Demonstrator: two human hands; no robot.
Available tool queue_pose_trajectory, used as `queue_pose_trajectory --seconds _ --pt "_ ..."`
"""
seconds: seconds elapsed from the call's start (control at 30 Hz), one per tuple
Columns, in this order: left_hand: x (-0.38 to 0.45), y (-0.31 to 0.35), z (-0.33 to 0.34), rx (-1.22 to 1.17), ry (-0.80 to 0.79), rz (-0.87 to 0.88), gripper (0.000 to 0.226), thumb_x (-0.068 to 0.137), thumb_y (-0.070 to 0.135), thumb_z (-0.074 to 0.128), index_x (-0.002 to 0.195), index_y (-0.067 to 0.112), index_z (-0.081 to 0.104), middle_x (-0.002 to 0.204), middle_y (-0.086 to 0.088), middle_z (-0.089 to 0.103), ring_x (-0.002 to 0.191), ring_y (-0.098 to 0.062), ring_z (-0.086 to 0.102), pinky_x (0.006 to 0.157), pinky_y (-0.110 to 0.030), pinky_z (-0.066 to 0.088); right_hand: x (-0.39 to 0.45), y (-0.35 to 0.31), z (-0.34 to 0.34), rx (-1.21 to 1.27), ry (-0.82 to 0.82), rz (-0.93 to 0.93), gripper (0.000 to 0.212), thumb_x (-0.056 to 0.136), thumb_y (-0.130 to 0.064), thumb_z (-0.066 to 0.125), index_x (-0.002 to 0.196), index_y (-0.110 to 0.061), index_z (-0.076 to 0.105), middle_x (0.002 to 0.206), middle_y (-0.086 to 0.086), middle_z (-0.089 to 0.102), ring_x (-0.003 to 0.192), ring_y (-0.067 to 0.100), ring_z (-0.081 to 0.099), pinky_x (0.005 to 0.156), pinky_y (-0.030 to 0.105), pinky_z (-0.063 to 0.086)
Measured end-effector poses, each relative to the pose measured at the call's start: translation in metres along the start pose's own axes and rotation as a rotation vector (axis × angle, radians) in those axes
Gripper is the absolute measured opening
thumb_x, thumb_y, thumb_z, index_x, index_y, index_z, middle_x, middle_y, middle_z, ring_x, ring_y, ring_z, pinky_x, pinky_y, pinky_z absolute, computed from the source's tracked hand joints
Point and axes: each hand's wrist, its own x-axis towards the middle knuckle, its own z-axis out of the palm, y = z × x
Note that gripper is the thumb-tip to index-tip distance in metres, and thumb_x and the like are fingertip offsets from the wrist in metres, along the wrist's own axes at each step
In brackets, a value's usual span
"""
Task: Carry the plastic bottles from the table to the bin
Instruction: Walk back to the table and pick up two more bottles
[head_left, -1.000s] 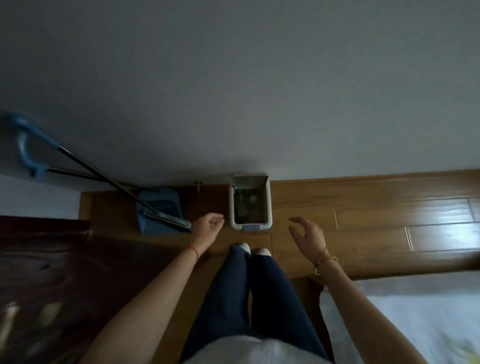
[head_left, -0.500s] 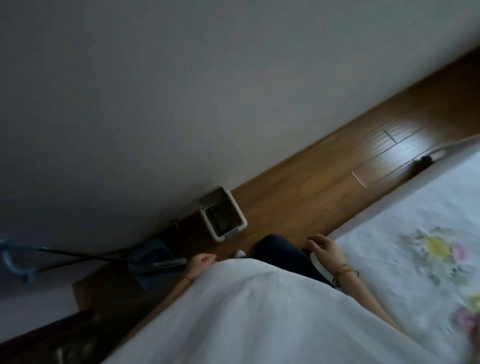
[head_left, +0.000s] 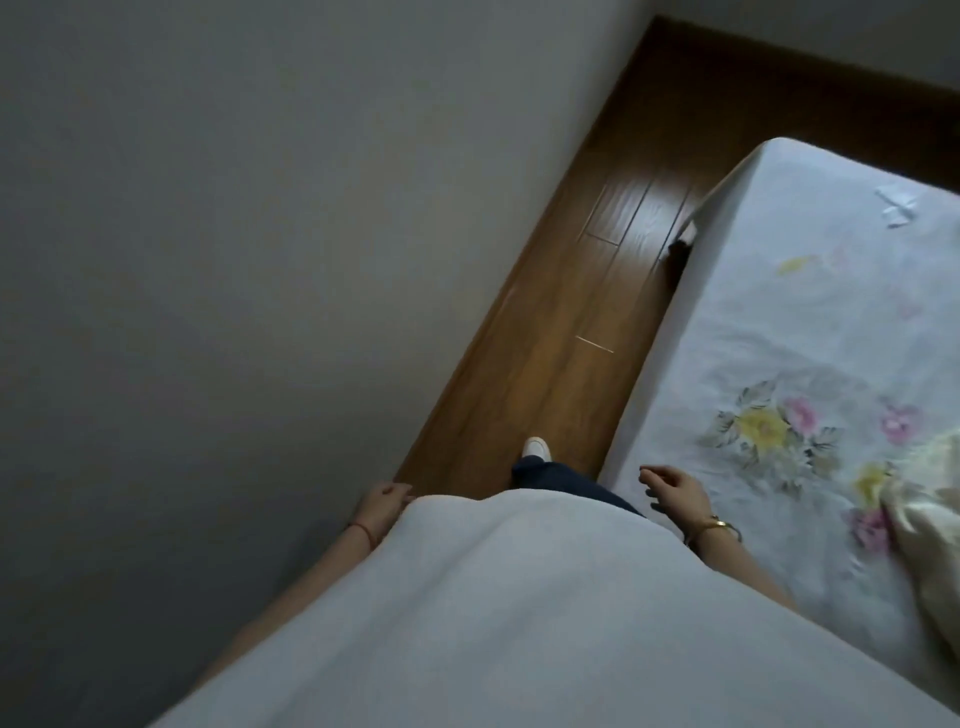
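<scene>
No plastic bottle and no bin show in the head view now. My left hand (head_left: 382, 500) hangs low beside my white shirt, close to the wall, fingers curled loosely with nothing visible in them; the shirt hides part of it. My right hand (head_left: 675, 492) is over the near edge of the bed, fingers apart and bent, holding nothing. A gold bracelet sits on that wrist, a red string on the left one.
A strip of wooden floor (head_left: 566, 322) runs ahead between the grey wall (head_left: 260, 260) on the left and a bed with a white flowered sheet (head_left: 810, 364) on the right. My white shoe (head_left: 536, 447) steps on that strip.
My view has swung right, away from the bin, broom and dustpan, which have left the frame. The bed and floor strip now fill the right side. Both hands stay empty.
</scene>
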Motion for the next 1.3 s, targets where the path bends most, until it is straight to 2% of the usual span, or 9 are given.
queue_pose_trajectory --seconds 0.1,0.4,0.5,0.6,0.7,0.83,1.07,1.17,1.3 --pt "0.029 0.096 0.012 -0.050 -0.001 0.045 0.021 0.096 0.017 0.052 0.106 0.002 0.063 0.101 -0.014 0.063 0.078 -0.022 0.061 0.064 -0.028 0.047 0.028 -0.044 -0.033 0.029 0.013 -0.020 0.028 0.091 -0.023 0.058 0.113 -0.009 0.066 0.104 0.012 0.066 0.096 0.031 0.064 0.092 0.049 0.052" --pt "0.119 0.290 0.069 0.061 -0.052 0.103 0.016 0.097 0.012 0.049 0.087 0.004 0.060 0.079 -0.009 0.060 0.063 -0.016 0.053 0.052 -0.021 0.043 0.135 -0.113 -0.070 0.111 0.040 0.120 0.025 0.088 -0.016 0.061 0.109 -0.003 0.068 0.111 0.019 0.069 0.092 0.025 0.061 0.084 0.033 0.047" --pt "0.160 0.357 0.082 0.148 -0.086 0.091 0.027 0.094 0.006 0.051 0.071 0.005 0.064 0.082 -0.012 0.062 0.084 -0.023 0.056 0.058 -0.021 0.044 0.183 -0.144 -0.083 0.174 0.062 0.204 0.027 0.088 -0.014 0.062 0.111 0.000 0.068 0.113 0.016 0.068 0.103 0.027 0.060 0.083 0.025 0.037" --pt "0.201 0.451 0.093 0.194 -0.118 0.098 0.032 0.098 0.012 0.047 0.120 -0.004 0.063 0.122 -0.016 0.062 0.117 -0.027 0.055 0.085 -0.022 0.044 0.239 -0.197 -0.109 0.246 0.109 0.250 0.023 0.089 -0.011 0.060 0.107 0.000 0.068 0.109 0.017 0.067 0.096 0.026 0.058 0.079 0.020 0.040" --pt "0.227 0.561 0.112 0.135 -0.109 0.107 0.036 0.097 0.008 0.047 0.127 -0.013 0.054 0.104 -0.019 0.064 0.079 -0.023 0.057 0.058 -0.014 0.048 0.296 -0.269 -0.145 0.356 0.200 0.242 0.018 0.089 -0.012 0.059 0.100 0.000 0.066 0.094 0.015 0.066 0.075 0.025 0.059 0.062 0.015 0.051" --pt "0.259 0.694 0.141 0.248 -0.143 0.150 0.036 0.098 0.017 0.046 0.126 -0.003 0.056 0.100 -0.011 0.061 0.069 -0.013 0.056 0.063 -0.025 0.043 0.371 -0.333 -0.193 0.417 0.300 0.152 0.019 0.083 -0.027 0.065 0.099 -0.018 0.070 0.100 0.011 0.072 0.092 0.029 0.068 0.089 0.049 0.054" --pt "0.304 0.858 0.235 0.353 -0.244 0.185 0.014 0.096 0.018 0.051 0.088 0.010 0.060 0.086 -0.007 0.063 0.065 -0.013 0.057 0.062 -0.025 0.043 0.468 -0.384 -0.250 0.450 0.350 0.227 0.007 0.083 -0.023 0.066 0.082 -0.030 0.069 0.105 0.012 0.072 0.100 0.033 0.066 0.094 0.050 0.051" --pt "0.329 0.910 0.283 0.376 -0.256 0.156 0.016 0.095 0.012 0.051 0.105 0.003 0.060 0.069 -0.002 0.063 0.058 -0.012 0.056 0.061 -0.025 0.042 0.513 -0.403 -0.293 0.487 0.337 0.300 0.016 0.084 -0.016 0.066 0.096 -0.009 0.073 0.101 0.010 0.070 0.102 0.028 0.063 0.095 0.038 0.047" --pt "0.327 0.994 0.349 0.458 -0.224 0.231 0.029 0.095 0.003 0.050 0.117 -0.014 0.059 0.073 -0.003 0.056 0.064 -0.009 0.049 0.041 -0.005 0.042 0.567 -0.437 -0.375 0.586 0.354 0.349 0.009 0.083 -0.017 0.063 0.075 -0.017 0.068 0.082 0.004 0.063 0.083 0.020 0.056 0.077 0.028 0.042"
